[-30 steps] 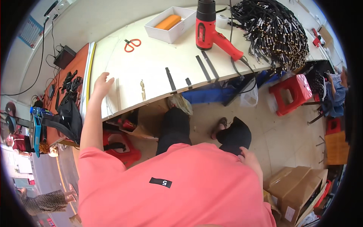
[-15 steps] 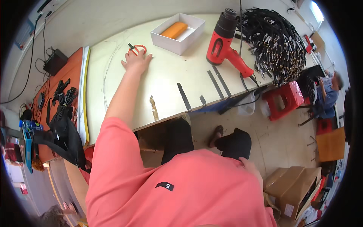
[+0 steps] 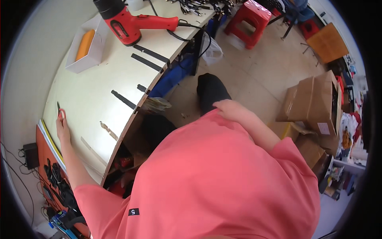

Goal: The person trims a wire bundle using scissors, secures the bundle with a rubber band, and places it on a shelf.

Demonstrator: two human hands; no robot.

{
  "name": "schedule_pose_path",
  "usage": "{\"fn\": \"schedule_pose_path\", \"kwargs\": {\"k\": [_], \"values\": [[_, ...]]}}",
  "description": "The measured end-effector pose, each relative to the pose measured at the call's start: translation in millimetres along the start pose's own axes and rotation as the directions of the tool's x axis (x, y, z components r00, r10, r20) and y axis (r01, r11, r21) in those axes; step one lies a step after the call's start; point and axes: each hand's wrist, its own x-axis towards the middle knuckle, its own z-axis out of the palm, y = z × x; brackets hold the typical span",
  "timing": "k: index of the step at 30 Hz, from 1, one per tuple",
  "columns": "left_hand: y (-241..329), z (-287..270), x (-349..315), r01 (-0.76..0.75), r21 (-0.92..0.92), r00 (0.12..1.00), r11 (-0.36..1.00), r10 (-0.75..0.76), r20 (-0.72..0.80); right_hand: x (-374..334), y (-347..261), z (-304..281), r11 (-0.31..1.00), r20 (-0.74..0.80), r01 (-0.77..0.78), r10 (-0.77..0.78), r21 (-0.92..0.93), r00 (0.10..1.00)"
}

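My left hand [image 3: 62, 130] is at the far left of the worktable, its fingers closed on the red handles of a small pair of scissors [image 3: 61, 113]. Their dark blades point away from me. At my lap, my right hand [image 3: 231, 108] has its fingers curled at the hem of my pink shirt [image 3: 211, 159], over my dark-trousered leg [image 3: 211, 89]; the fingertips are partly hidden. On the table [image 3: 85, 99] between the scissors and the front edge lies a thin gold-brown piece [image 3: 108, 130]. Dark strips [image 3: 123, 99] lie farther along that edge.
A red heat gun [image 3: 131, 26] with a trailing cord rests near a white box [image 3: 101, 47] holding an orange block [image 3: 85, 44]. Black cables [image 3: 193, 7] lie at the table's far end. A red stool [image 3: 248, 24] and cardboard boxes [image 3: 310, 99] stand on the floor to the right.
My left hand, earlier spread beside the scissors, has closed on their handles. My view has turned right, so the table now appears farther left. My right hand shows more fully.
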Motion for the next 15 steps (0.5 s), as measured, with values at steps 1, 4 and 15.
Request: {"fn": "schedule_pose_path", "kwargs": {"k": [1, 4, 15], "values": [[-3, -4, 1, 0.022, 0.036, 0.999, 0.999, -0.024, 0.045, 0, 0, 1, 1.000, -0.007, 0.010, -0.010, 0.011, 1.000], [-9, -11, -3, 0.051, 0.069, 0.994, 0.996, -0.057, 0.093, -1, 0, 4, 0.998, -0.053, 0.020, -0.017, 0.059, 0.998], [143, -21, -49, -0.400, 0.084, 0.891, 0.913, 0.409, -0.196, -2, 8, 21, 0.988, -0.121, 0.148, -0.143, 0.039, 0.982]]}}
